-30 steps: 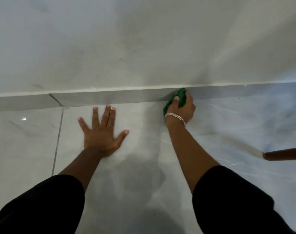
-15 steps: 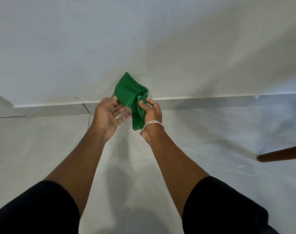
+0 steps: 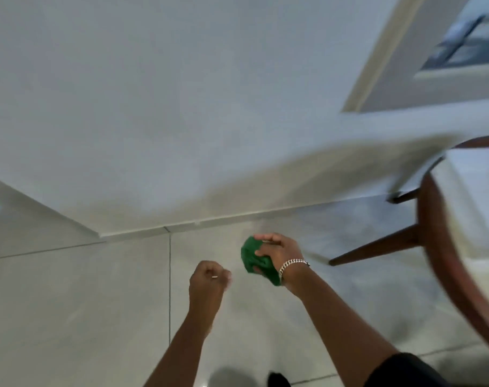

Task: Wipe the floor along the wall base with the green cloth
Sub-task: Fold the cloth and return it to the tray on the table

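From the head view, the right hand [image 3: 278,254] has the green cloth [image 3: 255,261] bunched into a wad, fingers curled round it, held up in the air clear of the floor [image 3: 98,303] and some way back from the wall base [image 3: 209,220]. The left hand [image 3: 208,277] is closed in a loose fist with nothing in it that can be seen, raised beside the right but apart from the cloth. A wooden chair [image 3: 405,241] stands to the right, one leg angled down toward the skirting. The picture is blurred with head motion. The wiping seems paused, with the cloth gathered and carried between stretches. The next move would call for lowering the wad onto the tiles against the skirting, probably near the chair leg, and pressing it flat enough to sweep. No container appears anywhere in the frame.
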Demonstrator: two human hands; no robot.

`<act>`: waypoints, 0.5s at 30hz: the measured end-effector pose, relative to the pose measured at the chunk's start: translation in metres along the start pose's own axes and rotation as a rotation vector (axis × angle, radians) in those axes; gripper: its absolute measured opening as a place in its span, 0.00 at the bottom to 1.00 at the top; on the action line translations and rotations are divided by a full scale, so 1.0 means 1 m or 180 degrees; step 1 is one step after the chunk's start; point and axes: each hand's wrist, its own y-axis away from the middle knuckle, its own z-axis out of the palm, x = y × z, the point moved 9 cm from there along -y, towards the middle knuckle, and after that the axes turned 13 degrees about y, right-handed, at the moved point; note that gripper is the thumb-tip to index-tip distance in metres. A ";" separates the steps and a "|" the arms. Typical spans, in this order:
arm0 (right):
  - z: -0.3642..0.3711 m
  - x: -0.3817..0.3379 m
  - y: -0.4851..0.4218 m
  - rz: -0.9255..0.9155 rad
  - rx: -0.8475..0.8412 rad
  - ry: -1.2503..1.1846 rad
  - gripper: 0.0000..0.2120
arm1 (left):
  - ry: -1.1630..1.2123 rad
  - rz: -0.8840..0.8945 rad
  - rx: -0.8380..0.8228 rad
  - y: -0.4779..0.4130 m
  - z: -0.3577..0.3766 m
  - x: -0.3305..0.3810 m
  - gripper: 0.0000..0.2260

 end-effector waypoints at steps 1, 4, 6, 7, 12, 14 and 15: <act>-0.020 -0.027 0.030 -0.0106 -0.0042 0.0452 0.16 | -0.0337 0.0201 -0.0131 0.022 0.010 0.029 0.14; -0.073 -0.111 0.120 -0.0396 -0.0357 0.1368 0.15 | -0.1321 0.0481 -0.1238 0.090 0.078 0.102 0.35; -0.114 -0.169 0.176 -0.0556 -0.0403 0.1738 0.13 | -0.1911 0.0324 -0.1980 0.135 0.126 0.131 0.39; -0.135 -0.197 0.199 -0.0673 -0.0346 0.1901 0.13 | -0.2176 0.0180 -0.2253 0.152 0.148 0.139 0.37; -0.253 -0.283 0.260 -0.1045 0.0382 0.2734 0.10 | -0.2112 -0.0121 -0.2364 0.205 0.246 0.162 0.17; -0.300 -0.295 0.265 -0.1168 0.0720 0.2944 0.10 | -0.1597 -0.0352 -0.2342 0.224 0.295 0.160 0.13; -0.327 -0.296 0.265 -0.1233 0.0892 0.2975 0.10 | -0.1323 -0.0561 -0.2297 0.232 0.323 0.154 0.12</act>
